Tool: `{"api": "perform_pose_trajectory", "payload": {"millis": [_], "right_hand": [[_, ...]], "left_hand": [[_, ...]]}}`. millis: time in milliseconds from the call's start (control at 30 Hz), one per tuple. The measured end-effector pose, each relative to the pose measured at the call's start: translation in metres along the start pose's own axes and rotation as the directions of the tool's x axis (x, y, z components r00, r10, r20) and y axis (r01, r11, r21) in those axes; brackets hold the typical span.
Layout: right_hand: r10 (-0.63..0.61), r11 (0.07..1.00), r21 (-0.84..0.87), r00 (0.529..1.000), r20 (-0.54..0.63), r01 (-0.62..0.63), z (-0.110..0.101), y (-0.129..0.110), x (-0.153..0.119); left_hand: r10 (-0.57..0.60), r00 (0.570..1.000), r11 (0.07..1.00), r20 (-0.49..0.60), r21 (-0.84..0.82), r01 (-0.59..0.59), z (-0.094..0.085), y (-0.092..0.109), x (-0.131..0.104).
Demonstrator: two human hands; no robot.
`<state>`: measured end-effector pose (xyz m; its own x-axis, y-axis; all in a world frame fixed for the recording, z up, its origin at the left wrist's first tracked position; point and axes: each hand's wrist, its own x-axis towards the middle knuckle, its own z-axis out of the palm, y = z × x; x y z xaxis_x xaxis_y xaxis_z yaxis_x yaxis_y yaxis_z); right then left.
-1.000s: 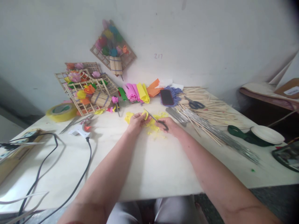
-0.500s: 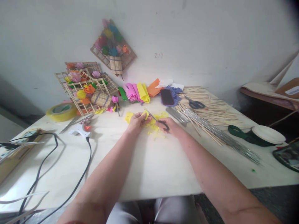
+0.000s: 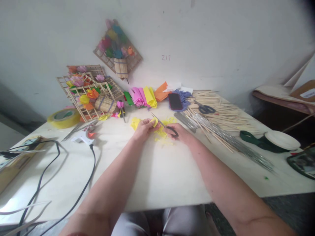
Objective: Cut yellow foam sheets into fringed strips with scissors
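Observation:
Near the middle of the white table, my left hand (image 3: 144, 129) pinches a small yellow paper piece (image 3: 155, 123). My right hand (image 3: 179, 131) is closed around the dark handles of a pair of scissors (image 3: 159, 122), whose blades point up and left beside the yellow piece. Yellow paper scraps (image 3: 169, 121) lie scattered beneath and behind both hands. To the left of my left hand sits a bunch of yellow paper (image 3: 135, 123). Fine detail at the fingertips is too small to tell.
Behind the hands lie rolled crepe paper (image 3: 149, 97), a phone (image 3: 175, 101) and wooden sticks (image 3: 227, 116). Wire bundles (image 3: 231, 141) are at right. At left are stick lattices with paper flowers (image 3: 92, 95), yellow tape (image 3: 63, 123), a glue gun (image 3: 85, 136) and a black cord (image 3: 92, 170).
The whole view has shifted very slightly. Both hands keep nearly the same place, with the yellow piece turned a little at the left fingertips.

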<state>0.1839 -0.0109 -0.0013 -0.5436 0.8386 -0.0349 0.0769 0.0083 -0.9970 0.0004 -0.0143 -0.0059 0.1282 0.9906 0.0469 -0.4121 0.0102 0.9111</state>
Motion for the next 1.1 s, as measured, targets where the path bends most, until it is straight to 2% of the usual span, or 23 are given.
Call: {"api": "perform_pose_trajectory", "payload": {"millis": [1100], "right_hand": [[-0.005,1.0,0.0,1.0,-0.001,0.005,-0.0013,-0.0017,0.0011]], "left_hand": [[-0.001,1.0,0.998,-0.014,-0.059,0.0,-0.0023,-0.0004,0.0022]]}}
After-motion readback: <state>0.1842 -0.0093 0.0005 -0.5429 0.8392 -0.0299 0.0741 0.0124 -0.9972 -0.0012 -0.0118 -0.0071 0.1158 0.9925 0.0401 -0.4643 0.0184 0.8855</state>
